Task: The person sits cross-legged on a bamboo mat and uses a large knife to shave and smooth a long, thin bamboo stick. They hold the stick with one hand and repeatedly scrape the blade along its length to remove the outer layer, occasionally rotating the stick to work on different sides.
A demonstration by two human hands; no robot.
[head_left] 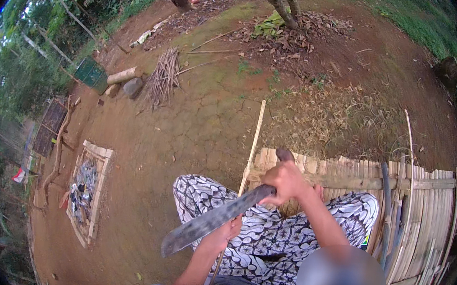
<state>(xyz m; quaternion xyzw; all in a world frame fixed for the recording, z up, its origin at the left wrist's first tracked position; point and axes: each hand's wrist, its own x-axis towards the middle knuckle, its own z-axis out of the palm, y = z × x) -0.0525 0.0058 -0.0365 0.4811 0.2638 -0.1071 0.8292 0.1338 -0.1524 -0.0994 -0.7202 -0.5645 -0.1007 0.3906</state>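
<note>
Right hand point(284, 183) is gripping a machete point(215, 219), pointing toward eight o'clock; left hand point(228, 232), fingers curled, is holding a cane point(255, 137) toward twelve.

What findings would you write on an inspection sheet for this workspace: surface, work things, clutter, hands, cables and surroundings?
Surface: slatted bamboo platform beside bare earth.
Work things: machete and long pale strip; the blade crosses over it in view, contact unclear.
Clutter: curled shavings beyond the platform.
Hands: right hand grips the machete's handle; left hand at the strip, grip partly hidden.
Cables: nothing seen.
Surroundings: stick pile, green container.
</note>
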